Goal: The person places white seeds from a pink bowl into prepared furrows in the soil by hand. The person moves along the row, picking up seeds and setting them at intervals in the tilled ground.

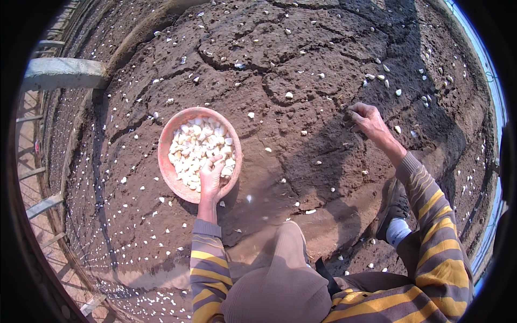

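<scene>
A round reddish bowl [163, 153] rests on the brown soil, left of centre, holding many pale garlic cloves [186, 148]. My left hand [209, 177] reaches over the bowl's near rim, its fingers curled in among the cloves; how many they grip is hidden. Off to the right, my right hand [367, 123] is down close to the soil with thumb and fingers pinched together. Whatever lies between those fingertips is too small and shaded to make out. Loose cloves [385, 75] lie just beyond that hand, and one clove [398, 130] sits beside its wrist.
Cracked, damp soil [242, 91] dotted with scattered cloves spreads all around. A pale beam [67, 73] juts in at the left, near a frame of bars [46, 206]. My shoe [395, 207] stands at right. A pale blue strip [493, 107] curves along the right edge.
</scene>
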The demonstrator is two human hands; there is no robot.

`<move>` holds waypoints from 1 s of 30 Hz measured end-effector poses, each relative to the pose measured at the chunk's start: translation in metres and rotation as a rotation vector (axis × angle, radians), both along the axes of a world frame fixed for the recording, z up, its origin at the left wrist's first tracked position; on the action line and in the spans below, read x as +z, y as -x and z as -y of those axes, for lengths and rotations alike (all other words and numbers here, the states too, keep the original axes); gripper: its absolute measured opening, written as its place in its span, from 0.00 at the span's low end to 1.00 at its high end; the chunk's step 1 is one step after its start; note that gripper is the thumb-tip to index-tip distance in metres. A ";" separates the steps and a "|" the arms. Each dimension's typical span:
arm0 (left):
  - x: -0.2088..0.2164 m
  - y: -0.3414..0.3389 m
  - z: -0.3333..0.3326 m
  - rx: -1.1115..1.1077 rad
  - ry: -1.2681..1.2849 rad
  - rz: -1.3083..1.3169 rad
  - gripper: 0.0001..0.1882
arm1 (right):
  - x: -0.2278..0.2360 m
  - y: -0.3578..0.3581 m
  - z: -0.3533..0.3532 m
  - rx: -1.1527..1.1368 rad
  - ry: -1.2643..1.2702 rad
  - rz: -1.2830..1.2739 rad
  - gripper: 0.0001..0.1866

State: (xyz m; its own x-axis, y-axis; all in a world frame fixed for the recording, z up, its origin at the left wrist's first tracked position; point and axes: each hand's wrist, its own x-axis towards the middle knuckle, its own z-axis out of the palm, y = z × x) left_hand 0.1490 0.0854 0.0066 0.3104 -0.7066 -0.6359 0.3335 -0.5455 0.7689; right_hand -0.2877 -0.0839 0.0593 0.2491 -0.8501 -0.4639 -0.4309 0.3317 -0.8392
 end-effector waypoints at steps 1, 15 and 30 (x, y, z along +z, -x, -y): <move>0.007 -0.001 0.000 0.110 0.042 -0.117 0.16 | 0.006 -0.019 -0.004 -0.009 -0.022 0.015 0.13; 0.067 0.089 0.026 0.021 0.177 -0.459 0.25 | 0.026 -0.171 -0.069 0.351 0.459 0.178 0.16; 0.060 0.172 0.030 -0.241 0.103 -0.481 0.20 | 0.009 -0.067 -0.069 0.111 -0.336 0.561 0.13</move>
State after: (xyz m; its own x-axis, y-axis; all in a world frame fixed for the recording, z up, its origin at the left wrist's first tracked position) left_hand -0.0230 0.0559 0.0665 -0.1766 -0.7879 -0.5899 0.5360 -0.5797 0.6137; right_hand -0.2204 -0.0145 0.0683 0.6080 -0.6369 -0.4740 -0.0055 0.5936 -0.8047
